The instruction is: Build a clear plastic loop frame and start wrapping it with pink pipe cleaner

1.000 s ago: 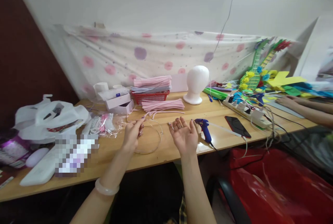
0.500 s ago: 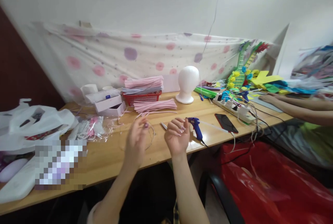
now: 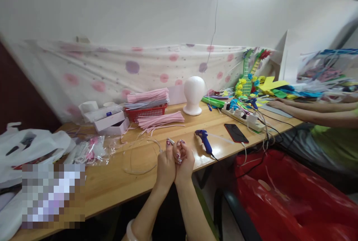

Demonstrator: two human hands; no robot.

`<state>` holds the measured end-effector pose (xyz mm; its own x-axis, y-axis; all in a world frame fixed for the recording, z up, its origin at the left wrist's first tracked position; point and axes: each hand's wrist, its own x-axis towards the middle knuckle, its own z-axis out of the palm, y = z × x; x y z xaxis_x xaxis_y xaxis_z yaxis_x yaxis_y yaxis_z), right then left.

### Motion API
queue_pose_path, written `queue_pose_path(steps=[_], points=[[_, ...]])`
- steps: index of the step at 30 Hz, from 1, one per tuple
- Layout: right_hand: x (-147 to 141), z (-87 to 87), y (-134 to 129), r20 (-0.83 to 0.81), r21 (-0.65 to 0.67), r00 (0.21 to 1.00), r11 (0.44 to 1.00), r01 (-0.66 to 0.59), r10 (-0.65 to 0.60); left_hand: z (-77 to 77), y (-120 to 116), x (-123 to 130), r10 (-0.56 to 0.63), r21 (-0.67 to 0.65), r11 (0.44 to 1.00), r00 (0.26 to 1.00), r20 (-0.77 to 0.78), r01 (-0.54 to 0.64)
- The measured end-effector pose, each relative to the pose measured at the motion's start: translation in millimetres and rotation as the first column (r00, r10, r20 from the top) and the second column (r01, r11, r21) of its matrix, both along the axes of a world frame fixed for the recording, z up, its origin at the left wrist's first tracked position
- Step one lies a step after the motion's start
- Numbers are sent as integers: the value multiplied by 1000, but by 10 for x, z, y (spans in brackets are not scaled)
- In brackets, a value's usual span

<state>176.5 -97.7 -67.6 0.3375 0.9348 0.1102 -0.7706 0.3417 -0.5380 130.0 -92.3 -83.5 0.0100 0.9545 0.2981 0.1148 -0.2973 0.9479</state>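
My left hand [image 3: 166,164] and my right hand [image 3: 184,160] are pressed side by side above the front edge of the wooden table [image 3: 112,181]. Both have curled fingers; whether anything small is inside them is hidden. Just beyond the fingertips shows a thin silvery object [image 3: 170,141], partly covered. A loop of clear line [image 3: 131,172] lies left of my hands. To their right rests a blue glue gun [image 3: 205,142]. Pink pipe cleaners [image 3: 160,120] lie farther back, beside a white foam head [image 3: 194,93].
A red basket [image 3: 147,113] and white boxes [image 3: 110,121] stand at the back. Plastic bags [image 3: 33,144] are on the left. A phone [image 3: 236,132], a power strip [image 3: 246,119] and cables lie right, near another person's arms [image 3: 313,114].
My hands have come together; the left moved right and its fingers curled. The camera view has shifted, so the table items appear farther left.
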Motion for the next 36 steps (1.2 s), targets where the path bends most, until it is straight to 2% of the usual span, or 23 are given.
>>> queue_pose_path(steps=[3,5,7,8,9,10,11,13,14,15,16,18,19,20,22,24,25,28,30,34,36], points=[[80,-84,30,88,-37,996,999,29,-25,-101,65,-67,46,169,986,968,-246,-4],[235,-161,79,202,-95,979,995,9,11,-112,53,-183,40,205,978,954,-296,23],[451,-246,138,364,-162,931,987,20,41,-57,-3,-386,12,215,975,946,-324,61],[566,-287,166,460,-198,887,978,63,36,-6,-36,-522,51,243,969,943,-328,32],[676,-326,191,550,-227,835,965,132,15,58,-62,-677,177,268,959,936,-304,-95],[774,-361,212,616,-248,787,945,214,-16,130,-72,-847,323,270,931,899,-296,-245],[853,-389,229,661,-262,749,918,297,-54,205,-63,-1026,464,275,880,824,-326,-387],[942,-416,256,698,-267,710,885,381,-95,329,21,-1378,687,325,726,615,-386,-606],[950,-413,270,696,-254,710,890,378,-103,362,86,-1534,742,349,665,529,-413,-660],[935,-400,287,688,-232,718,904,358,-108,372,157,-1667,762,394,638,468,-447,-662],[900,-379,306,677,-201,727,922,331,-113,360,223,-1771,772,475,632,442,-456,-612],[794,-324,348,670,-124,727,944,306,-148,292,315,-1879,744,569,666,481,-464,-482],[734,-296,368,679,-95,716,948,304,-162,253,335,-1885,708,543,702,530,-467,-460],[674,-271,386,696,-80,699,950,301,-163,220,339,-1867,669,482,740,585,-458,-469],[571,-234,417,748,-87,649,950,299,-136,184,319,-1789,598,270,800,676,-430,-536],[491,-214,448,801,-93,587,944,317,-118,184,291,-1711,586,100,795,715,-382,-598],[457,-208,465,820,-74,557,941,330,-130,191,284,-1686,577,87,801,726,-374,-592],[364,-191,524,832,37,518,952,305,-198,200,301,-1685,514,222,857,743,-429,-464],[308,-173,566,858,77,479,969,233,-183,184,341,-1716,483,288,875,737,-474,-388],[221,-122,661,973,13,230,997,80,-31,131,465,-1734,457,276,889,736,-500,-364],[177,-99,721,984,-35,174,999,29,30,117,534,-1702,412,234,911,762,-499,-339]])
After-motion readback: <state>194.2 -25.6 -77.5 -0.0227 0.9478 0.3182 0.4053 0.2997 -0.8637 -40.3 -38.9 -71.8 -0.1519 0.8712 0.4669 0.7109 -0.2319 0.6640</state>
